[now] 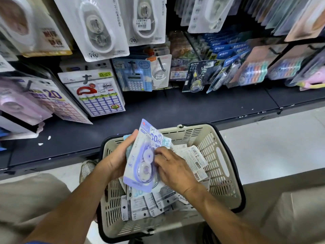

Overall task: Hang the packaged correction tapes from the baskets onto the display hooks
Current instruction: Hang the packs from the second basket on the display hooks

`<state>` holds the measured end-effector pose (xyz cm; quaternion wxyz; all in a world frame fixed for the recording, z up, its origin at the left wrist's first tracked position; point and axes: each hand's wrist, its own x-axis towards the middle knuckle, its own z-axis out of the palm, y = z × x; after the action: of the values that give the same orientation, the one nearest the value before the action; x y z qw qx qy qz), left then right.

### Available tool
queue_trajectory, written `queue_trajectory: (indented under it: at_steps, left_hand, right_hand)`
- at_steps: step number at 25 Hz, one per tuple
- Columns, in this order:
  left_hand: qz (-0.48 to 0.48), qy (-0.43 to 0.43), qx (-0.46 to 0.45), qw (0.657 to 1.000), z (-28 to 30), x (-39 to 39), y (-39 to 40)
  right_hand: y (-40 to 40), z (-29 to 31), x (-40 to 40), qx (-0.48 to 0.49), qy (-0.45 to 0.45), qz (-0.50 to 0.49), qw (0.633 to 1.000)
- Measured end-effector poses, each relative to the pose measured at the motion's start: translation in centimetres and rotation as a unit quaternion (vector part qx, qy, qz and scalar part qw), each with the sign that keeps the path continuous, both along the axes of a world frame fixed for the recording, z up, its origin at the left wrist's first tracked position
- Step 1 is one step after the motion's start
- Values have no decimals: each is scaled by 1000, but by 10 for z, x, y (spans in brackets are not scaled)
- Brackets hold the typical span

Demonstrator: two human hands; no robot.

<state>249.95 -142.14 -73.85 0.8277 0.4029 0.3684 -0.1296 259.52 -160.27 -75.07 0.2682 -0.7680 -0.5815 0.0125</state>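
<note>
In the lower middle of the frame I am seeing the left hand [117,155] curling around a small stack of packaged correction tapes [143,155], thumb lying up along the stack's left edge, the purple-and-white top pack facing the camera and standing nearly upright. The right hand [173,169] is pressing against the right edge of that same stack, its fingers bent and pinching at the front pack. Both hands are hovering over the beige basket [223,161], which is sitting on the pale floor just below the dark shelf base [175,106] crossing the middle of the frame. More packs [195,159] are lying loose in the basket, mostly face down with their printed backs showing, piled toward its right and lower parts. Across the top of the frame, hanging packs [98,30] of correction tape and other stationery are filling the display, with a calculator card [133,76] hanging at centre.
</note>
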Motion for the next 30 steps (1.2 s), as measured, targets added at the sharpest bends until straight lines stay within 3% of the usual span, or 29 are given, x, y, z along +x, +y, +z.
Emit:
queue_trajectory:
  at_steps: [2, 4, 5, 6, 7, 8, 10, 11, 13, 15, 17, 19, 20, 21, 23, 25, 26, 28, 30]
  left_hand:
    - [5, -8, -18, 1000, -1, -2, 2]
    - [-3, -1, 29, 1000, -3, 1, 2]
    - [-1, 12, 58, 998, -4, 3, 1]
    - [6, 21, 81, 996, -6, 5, 0]
    - [13, 23, 101, 995, -8, 8, -1]
    - [23, 18, 118, 993, -7, 10, -2]
    - [47, 5, 141, 989, -6, 17, -3]
    - [64, 1, 145, 987, -6, 22, -5]
    - [97, 2, 168, 981, -7, 30, -11]
    - [82, 19, 173, 981, -9, 32, -17]
    - [45, 56, 148, 986, -10, 26, -17]
    - [37, 77, 163, 983, -11, 17, -11]
    - [29, 80, 188, 979, -12, 14, -7]
    - [13, 88, 214, 973, -12, 12, -6]
    - [-35, 114, 242, 963, -13, 7, -5]
    - [-83, 130, 233, 960, -17, 1, -4]
    - [-107, 129, 213, 963, -17, -2, -3]
    - [-151, 121, 176, 965, -15, -6, -1]
    - [-163, 131, 179, 961, -16, -8, 0]
  right_hand:
    - [5, -7, -3, -8, 37, -13, 999]
    - [13, -17, -4, 31, 196, -79, 977]
    - [18, -19, -5, 75, 342, -139, 926]
    - [24, -16, -5, 116, 482, -204, 844]
    - [27, -16, -4, 152, 567, -256, 768]
    - [27, -16, -3, 168, 596, -283, 732]
    - [21, -16, 5, 99, 599, -283, 742]
    - [18, -17, 10, 55, 634, -273, 721]
    - [17, -18, 13, 20, 745, -221, 629]
    - [20, -19, 10, 14, 796, -184, 577]
    - [20, -25, 9, -27, 799, -164, 578]
    - [14, -30, 17, -89, 736, -200, 641]
    - [9, -36, 23, -114, 685, -267, 668]
    - [5, -45, 28, -122, 649, -346, 667]
    - [2, -62, 40, -108, 653, -440, 607]
    - [3, -75, 46, -89, 709, -433, 549]
    - [2, -81, 49, -79, 721, -429, 538]
    - [-2, -82, 54, -36, 700, -445, 557]
    - [-16, -68, 57, 39, 676, -411, 611]
